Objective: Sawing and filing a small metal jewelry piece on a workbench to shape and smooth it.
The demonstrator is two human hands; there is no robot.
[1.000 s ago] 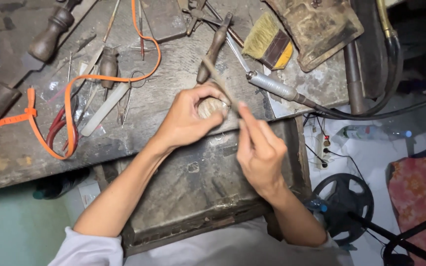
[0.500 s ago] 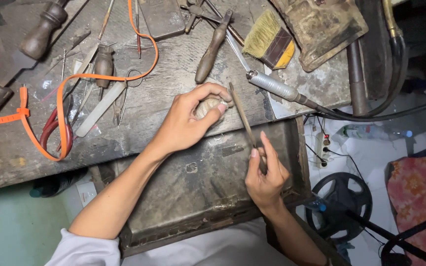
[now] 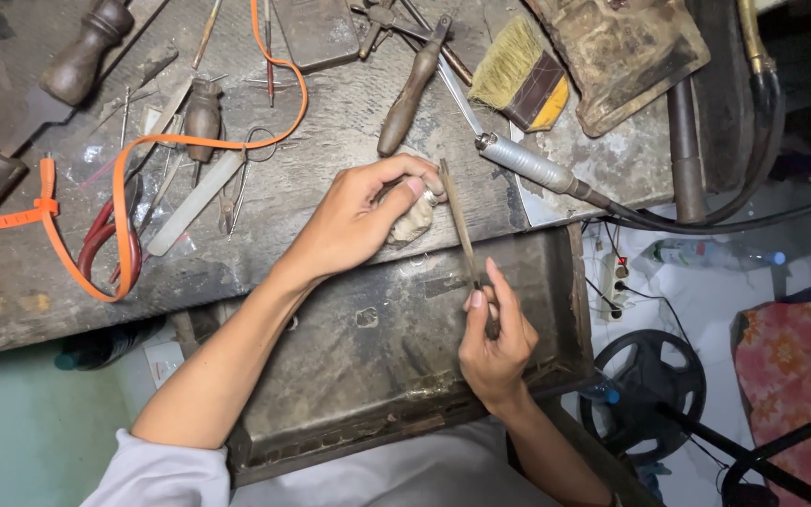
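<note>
My left hand (image 3: 359, 216) grips a small pale lump (image 3: 413, 221) against the front edge of the worn workbench (image 3: 330, 122), thumb and fingertips pinching a tiny piece on top of it. My right hand (image 3: 495, 343) is closed on the handle of a long thin file (image 3: 460, 225), whose far end lies against that piece by my left fingertips. Both hands are over an open dark metal drawer (image 3: 396, 347) below the bench edge.
On the bench lie a wooden-handled tool (image 3: 410, 89), a brush (image 3: 523, 70), a metal handpiece with cable (image 3: 537, 174), an orange strap (image 3: 119, 197), red-handled pliers (image 3: 105, 239) and several small hand tools. A power strip (image 3: 612, 272) and wheel-shaped base (image 3: 654, 385) are on the floor, right.
My right hand has drawn the file back toward me, from beside my left fingers to over the drawer. My left hand has kept its hold on the lump.
</note>
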